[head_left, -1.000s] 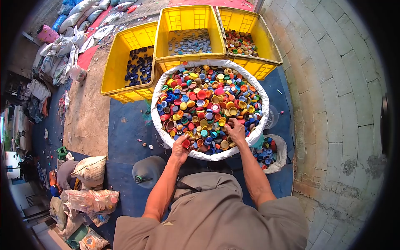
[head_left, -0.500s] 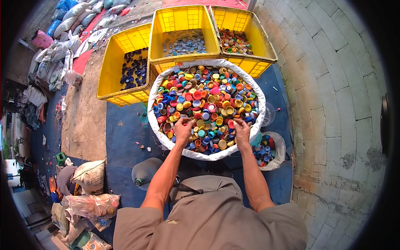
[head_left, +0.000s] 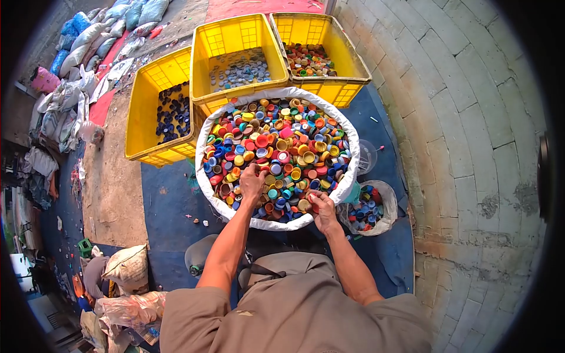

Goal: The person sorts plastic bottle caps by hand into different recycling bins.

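A round white sack (head_left: 355, 156) holds a heap of mixed plastic bottle caps (head_left: 285, 141) in many colours. Over the left-centre part of the heap, my left hand (head_left: 253, 183) has its fingers bent down among the caps; its fingertips are partly hidden. Near the sack's front right rim, my right hand (head_left: 322, 212) is closed on a red cap (head_left: 313, 203), thumb and fingers together.
Behind the sack stand three yellow crates: dark caps in the left crate (head_left: 136, 117), pale ones in the middle crate (head_left: 203, 65), red and orange ones in the right crate (head_left: 353, 65). A smaller bag (head_left: 388, 206) of caps is at right, beside a block wall (head_left: 471, 147).
My right hand has moved back toward the sack's front rim, with a red cap in its fingers. The left hand stays over the caps. The whole view has shifted slightly.
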The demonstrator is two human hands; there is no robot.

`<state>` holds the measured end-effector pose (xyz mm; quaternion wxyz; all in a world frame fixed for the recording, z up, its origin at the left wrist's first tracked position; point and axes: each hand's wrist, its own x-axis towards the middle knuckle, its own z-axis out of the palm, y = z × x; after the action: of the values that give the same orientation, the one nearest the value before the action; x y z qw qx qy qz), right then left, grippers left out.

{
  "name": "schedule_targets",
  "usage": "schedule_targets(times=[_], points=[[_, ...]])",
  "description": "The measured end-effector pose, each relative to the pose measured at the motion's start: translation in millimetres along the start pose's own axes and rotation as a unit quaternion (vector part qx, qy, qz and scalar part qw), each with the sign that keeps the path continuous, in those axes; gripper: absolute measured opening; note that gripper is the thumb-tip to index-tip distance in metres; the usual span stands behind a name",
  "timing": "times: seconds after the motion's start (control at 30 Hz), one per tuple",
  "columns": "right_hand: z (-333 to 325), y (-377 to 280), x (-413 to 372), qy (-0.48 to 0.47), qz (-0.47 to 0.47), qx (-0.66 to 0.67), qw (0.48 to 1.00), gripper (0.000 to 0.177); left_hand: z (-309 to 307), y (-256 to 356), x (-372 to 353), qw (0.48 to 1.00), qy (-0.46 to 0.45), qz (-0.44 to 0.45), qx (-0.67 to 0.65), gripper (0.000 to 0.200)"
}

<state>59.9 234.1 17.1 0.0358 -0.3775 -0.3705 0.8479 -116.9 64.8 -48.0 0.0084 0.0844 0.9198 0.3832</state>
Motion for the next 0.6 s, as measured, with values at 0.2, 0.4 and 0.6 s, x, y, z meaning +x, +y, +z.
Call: schedule_targets(times=[0.2,0.4,0.6], points=[[1.0,2.6,-4.0,-0.025,0.014,0.029,0.999,0.023,0.8,2.4,3.7,0.992,0.003,-0.069,-0.109,0.026],[4.4,-4.8,6.7,-0.084,0.054,0.133,0.986,0.027,-40.1,28.6,-11.5,0.727,-0.149,-0.327,-0.585,0.028],[24.7,-15.5,10.7,-0.131,0.054,0.190,0.971,0.041,-63.6,47.3,-27.7,0.648,-0.191,-0.311,-0.668,0.033]])
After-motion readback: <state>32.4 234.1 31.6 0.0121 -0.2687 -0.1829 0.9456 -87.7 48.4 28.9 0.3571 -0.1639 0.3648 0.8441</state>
